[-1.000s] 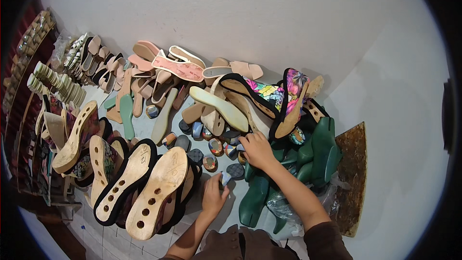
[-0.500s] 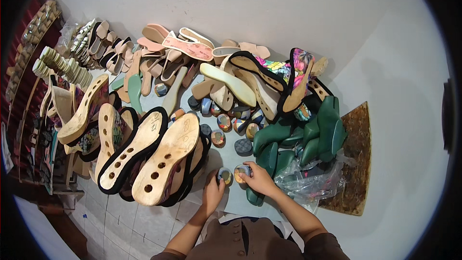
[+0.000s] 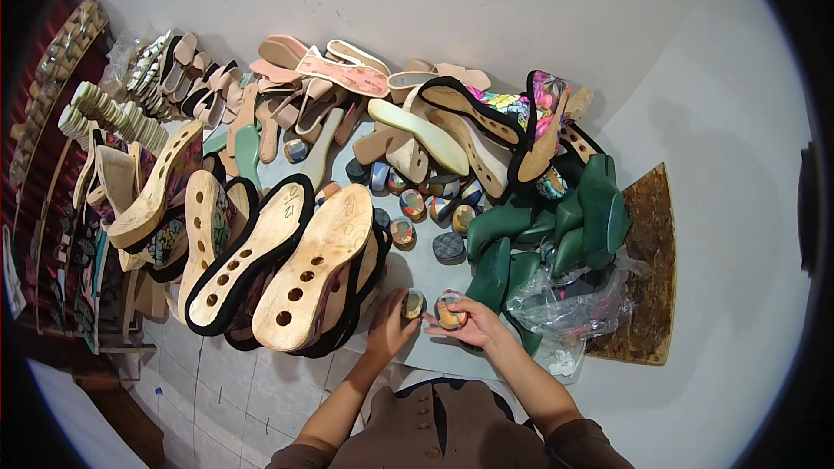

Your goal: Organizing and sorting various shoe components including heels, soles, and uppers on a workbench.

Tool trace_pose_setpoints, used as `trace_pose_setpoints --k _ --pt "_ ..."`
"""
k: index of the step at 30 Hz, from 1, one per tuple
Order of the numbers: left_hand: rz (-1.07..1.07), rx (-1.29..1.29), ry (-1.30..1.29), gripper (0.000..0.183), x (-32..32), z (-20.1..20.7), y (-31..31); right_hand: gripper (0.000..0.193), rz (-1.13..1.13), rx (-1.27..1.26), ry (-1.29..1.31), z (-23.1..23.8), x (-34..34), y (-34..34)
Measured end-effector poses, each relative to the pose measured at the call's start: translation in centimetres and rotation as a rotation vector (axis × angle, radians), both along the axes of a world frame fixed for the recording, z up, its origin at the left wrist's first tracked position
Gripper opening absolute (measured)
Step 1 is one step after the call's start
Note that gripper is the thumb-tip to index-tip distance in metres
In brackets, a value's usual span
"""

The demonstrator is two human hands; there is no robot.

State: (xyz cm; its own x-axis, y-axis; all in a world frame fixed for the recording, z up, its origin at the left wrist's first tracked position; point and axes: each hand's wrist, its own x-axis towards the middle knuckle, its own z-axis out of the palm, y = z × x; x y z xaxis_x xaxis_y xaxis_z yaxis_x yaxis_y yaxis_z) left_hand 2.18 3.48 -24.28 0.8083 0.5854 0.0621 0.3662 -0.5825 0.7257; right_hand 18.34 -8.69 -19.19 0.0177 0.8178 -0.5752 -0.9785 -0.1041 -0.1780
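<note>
Even, moderately bright indoor light comes from out of view, casting a soft grey shadow on the smooth off-white wall (image 3: 738,313) at right. Small highlights glint on the glossy green plastic shoe lasts (image 3: 599,208) and crumpled clear plastic bag (image 3: 565,308). The dark red curtain (image 3: 49,217) sits dim. Straight edges bow toward the black, blue-fringed fisheye rim.

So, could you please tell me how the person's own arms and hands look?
Both the left hand and the right hand are gloveless, and the forearms are bare, with no watch or bracelet visible. Brown sleeves end near the elbows, matching the buttoned brown top.
</note>
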Motion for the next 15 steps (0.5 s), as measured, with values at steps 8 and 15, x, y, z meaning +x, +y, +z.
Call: trace_pose_setpoints --k 8,15 --pt "-0.034 -0.049 -0.022 0.066 -0.7 0.4 0.0 0.030 -0.045 0.084 0.147 -1.6 -0.4 0.1" --pt "-0.049 -0.014 -0.010 0.068 -1.7 -0.1 -0.1 0.046 -0.048 0.089 -0.205 -3.0 -2.3 0.0"
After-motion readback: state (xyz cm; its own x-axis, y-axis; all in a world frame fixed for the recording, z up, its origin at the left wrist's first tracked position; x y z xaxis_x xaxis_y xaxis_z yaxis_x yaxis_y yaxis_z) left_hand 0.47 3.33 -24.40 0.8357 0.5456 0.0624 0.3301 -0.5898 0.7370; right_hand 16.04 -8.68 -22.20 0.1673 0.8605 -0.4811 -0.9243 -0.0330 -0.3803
